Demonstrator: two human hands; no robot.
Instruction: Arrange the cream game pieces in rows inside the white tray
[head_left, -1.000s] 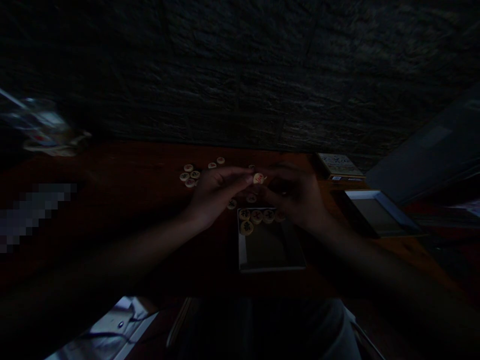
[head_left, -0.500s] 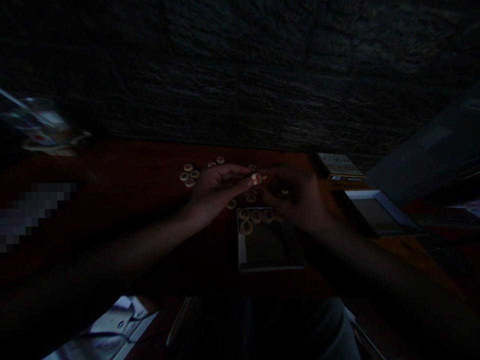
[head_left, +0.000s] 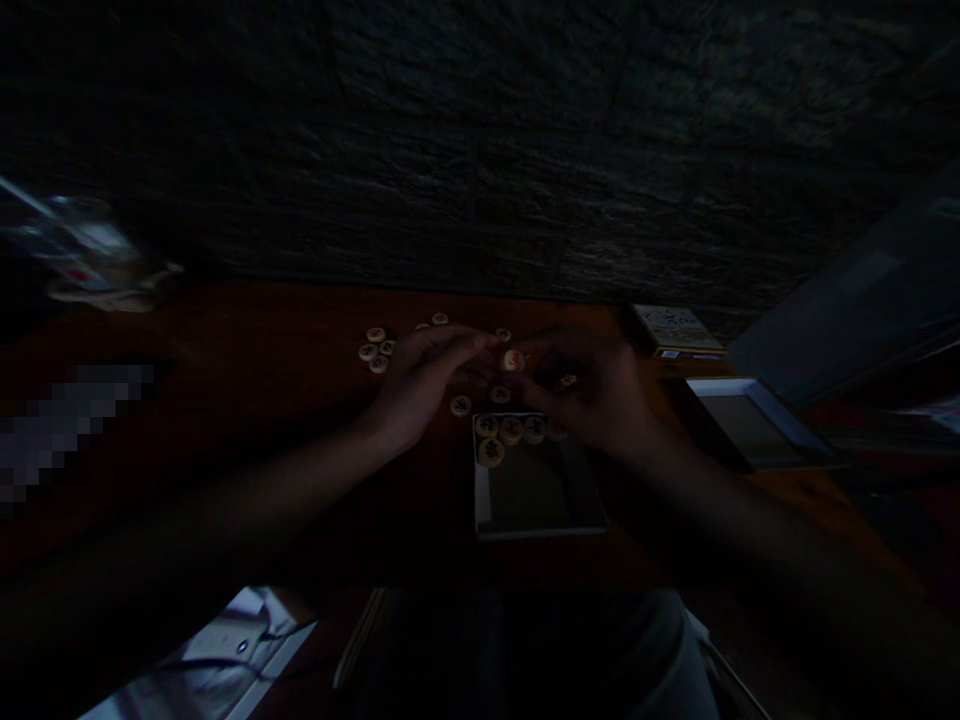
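Fingers (head_left: 465, 342) of the left hand (head_left: 420, 385) and of the right hand (head_left: 592, 390) curve in toward a round game piece (head_left: 514, 360) with a red mark. It sits between the two hands, right at the fingertips; in this dim view, you cannot tell whether either hand grips it or how narrowly the fingers stand. Just below, more pieces (head_left: 511, 431) lie along the top edge of a white-rimmed box lid (head_left: 478, 500) on the wooden surface (head_left: 225, 340). A loose cluster (head_left: 367, 352) lies beyond the left hand, and a second tray (head_left: 750, 425) sits off to the right.
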